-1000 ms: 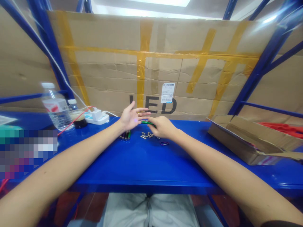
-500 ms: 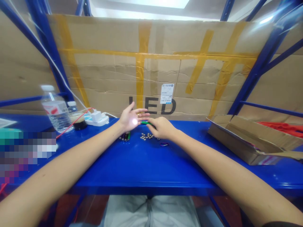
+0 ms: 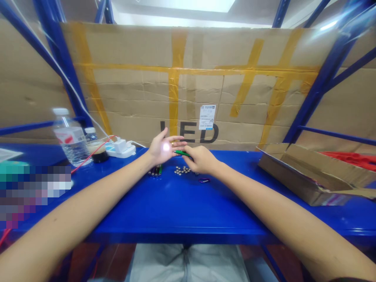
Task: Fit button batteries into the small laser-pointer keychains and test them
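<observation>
My right hand (image 3: 201, 158) is closed around a slim green flashlight (image 3: 182, 153), its front end pointing left. The light is on and makes a bright white spot on the palm of my left hand (image 3: 161, 150). That hand is held up over the table, palm showing, fingers stretched out, with nothing in it. Below it lie several slim flashlights (image 3: 155, 171), dark ones and a green one, side by side. Small round silver button cells (image 3: 182, 170) are scattered under my right hand. A purple carabiner (image 3: 204, 180) rests just nearer to me.
On the left of the blue table (image 3: 176, 207) stand a water bottle (image 3: 70, 141), a small bottle with dark liquid (image 3: 98, 150) and a white power strip (image 3: 126, 150). An open cardboard box (image 3: 296, 184) is at the right. Large taped cardboard (image 3: 132, 94) forms the back.
The light spot has shifted slightly upward on my left palm and looks a little larger. Both hands otherwise keep nearly the same place; the view has tilted slightly.
</observation>
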A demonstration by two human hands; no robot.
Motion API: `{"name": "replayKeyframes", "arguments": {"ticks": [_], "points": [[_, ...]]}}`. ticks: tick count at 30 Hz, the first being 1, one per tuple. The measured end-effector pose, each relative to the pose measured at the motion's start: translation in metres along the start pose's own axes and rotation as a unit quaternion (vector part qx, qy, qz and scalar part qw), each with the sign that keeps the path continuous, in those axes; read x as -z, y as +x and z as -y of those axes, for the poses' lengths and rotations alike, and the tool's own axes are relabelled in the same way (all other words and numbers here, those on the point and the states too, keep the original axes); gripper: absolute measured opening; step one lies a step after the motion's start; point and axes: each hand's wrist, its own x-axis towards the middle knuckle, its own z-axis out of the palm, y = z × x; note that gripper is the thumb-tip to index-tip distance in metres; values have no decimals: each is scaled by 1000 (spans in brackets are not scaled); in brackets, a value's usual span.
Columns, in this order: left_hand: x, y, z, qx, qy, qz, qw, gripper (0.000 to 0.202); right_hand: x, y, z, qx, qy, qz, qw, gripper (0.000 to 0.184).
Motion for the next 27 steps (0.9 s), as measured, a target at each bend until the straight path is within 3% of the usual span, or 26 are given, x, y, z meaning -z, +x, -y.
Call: {"name": "replayKeyframes", "arguments": {"ticks": [27], "points": [[-2,0,0,7,-33,15,999,73,-1,-1,-1,21,14,-17,1000,34]]}}
